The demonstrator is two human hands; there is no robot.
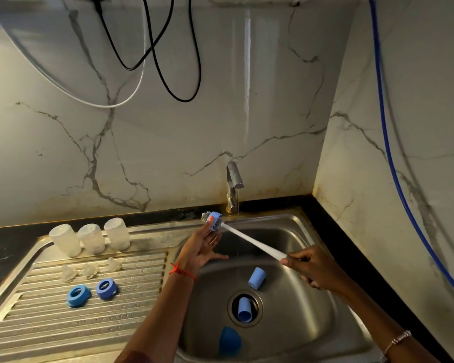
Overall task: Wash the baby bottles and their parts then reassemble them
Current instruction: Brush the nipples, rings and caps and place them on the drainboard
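Observation:
My left hand (201, 247) pinches a blue collar ring (216, 220) above the sink's back left corner. My right hand (313, 268) grips the white handle of a bottle brush (249, 239), whose bristle head is pushed through the ring. Three clear bottles (89, 239) stand upside down at the back of the drainboard. In front of them lie three clear teats (91, 269) and two blue collar rings (92, 291). Three blue caps lie in the sink: one (257, 278) on the basin floor, one (244, 309) over the drain, one (230, 341) near the front.
The tap (233, 183) runs a thin stream into the steel sink (307, 305). The ribbed drainboard (63, 328) stretches to the left. Black and white cables (168, 82) hang on the marble wall, and a blue hose (393, 166) runs down the right wall.

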